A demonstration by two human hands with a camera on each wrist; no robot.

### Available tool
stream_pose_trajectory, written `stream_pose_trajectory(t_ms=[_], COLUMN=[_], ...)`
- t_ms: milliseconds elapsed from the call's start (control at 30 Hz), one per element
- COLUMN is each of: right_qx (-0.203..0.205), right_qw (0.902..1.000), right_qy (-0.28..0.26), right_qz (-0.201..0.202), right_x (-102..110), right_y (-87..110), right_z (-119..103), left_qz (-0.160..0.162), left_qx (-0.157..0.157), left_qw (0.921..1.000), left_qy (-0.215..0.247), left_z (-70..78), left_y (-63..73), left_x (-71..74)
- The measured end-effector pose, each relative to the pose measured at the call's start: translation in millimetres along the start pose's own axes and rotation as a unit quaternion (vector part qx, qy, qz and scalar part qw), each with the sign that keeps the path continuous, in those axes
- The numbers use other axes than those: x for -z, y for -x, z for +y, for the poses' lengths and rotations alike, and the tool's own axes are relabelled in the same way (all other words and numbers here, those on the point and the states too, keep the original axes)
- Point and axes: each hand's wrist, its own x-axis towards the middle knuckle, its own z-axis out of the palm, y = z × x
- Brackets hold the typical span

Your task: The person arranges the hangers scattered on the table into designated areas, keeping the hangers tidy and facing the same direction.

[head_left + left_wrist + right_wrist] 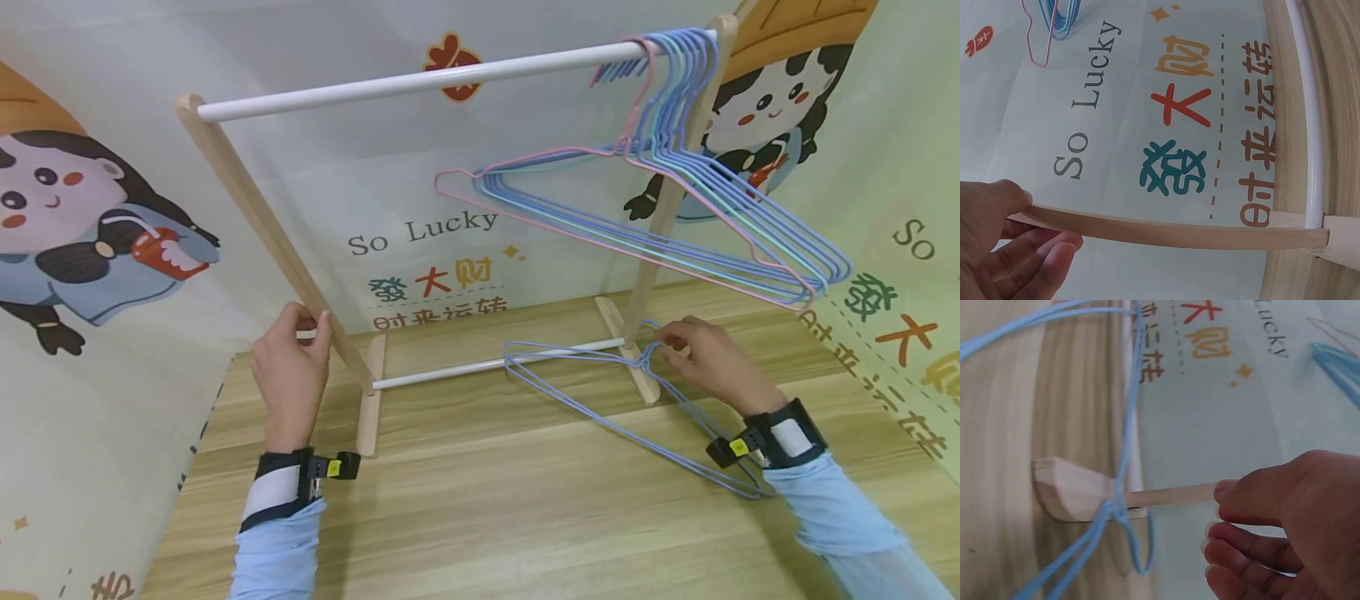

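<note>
My left hand (294, 367) pinches the left wooden post (1197, 236) of a clothes rack, low down, with thumb on one side and fingers on the other. Near the foot of the right post (663, 217) is my right hand (708, 354), its fingers loosely bent and nothing seen between them. Just beside its fingertips is the hook of a blue wire hanger (642, 362), apart from them in the right wrist view. That hanger leans over the lower white bar (442, 372); its wires look doubled, so whether it is one or two cannot be told.
Several blue and mint hangers, with a pink hanger (633, 112) in front, hang at the right end of the upper white bar (420, 81). The rack stands on a wood-grain surface (525, 517). Behind and beside it is a printed cloth (337, 192).
</note>
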Motion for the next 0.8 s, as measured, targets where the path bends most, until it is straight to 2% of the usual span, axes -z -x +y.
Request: stream_pose_trajectory(t_ms=[167,367,800], right_qx=[-0.031,-0.055,-0.033], right_qw=[0.9994,0.9981,0.9992], right_qy=[-0.010,-0.025,-0.020], right_qz=[-0.014,-0.015,-0.011], right_x=[-15,-28,-44], right_y=[2.2,3.6,9.6], right_z=[14,21,28], left_qz=[-0.001,0.002,0.003], left_qx=[0.000,0.000,0.002], left_qw=[1.0000,1.0000,1.0000], left_qy=[0.000,-0.001,-0.006], left_z=[-0.3,-0.8,-1.1], left_y=[0.7,0.8,0.2], left_x=[1.0,1.8,-0.6])
